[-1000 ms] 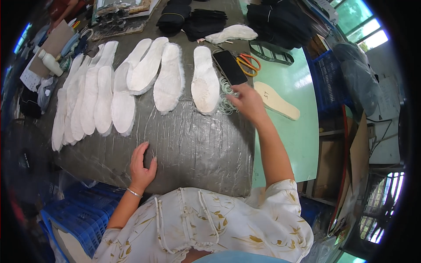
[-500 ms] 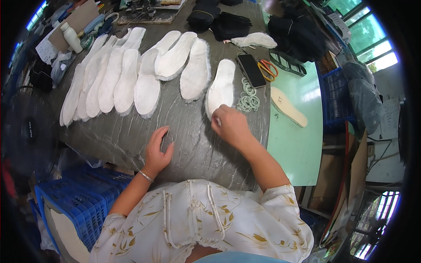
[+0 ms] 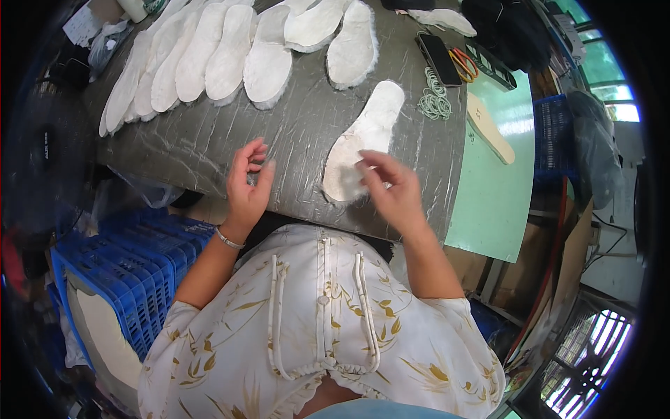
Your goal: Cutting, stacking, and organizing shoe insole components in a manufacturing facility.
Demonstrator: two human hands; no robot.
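A single white fleece-edged insole lies near the table's front edge, its wide end toward me. That wide end looks more beige than the narrow end. My right hand is over the right edge of the wide end, thumb and fingers apart; I cannot tell whether the fingertips touch it. To the left, my left hand hovers over the table with bent, parted fingers and holds nothing. Several more white insoles lie overlapping in a row at the back left, and one insole lies apart from them.
Pale green elastic bands, a phone and orange-handled scissors lie right of the insole. A cream sole-shaped template rests on the green board. Blue crates stand at lower left. Black material sits at the back right.
The single insole now lies nearer the table's front edge, and its wide end shows beige. My right hand has opened from a pinch at the insole. The view has tilted toward me.
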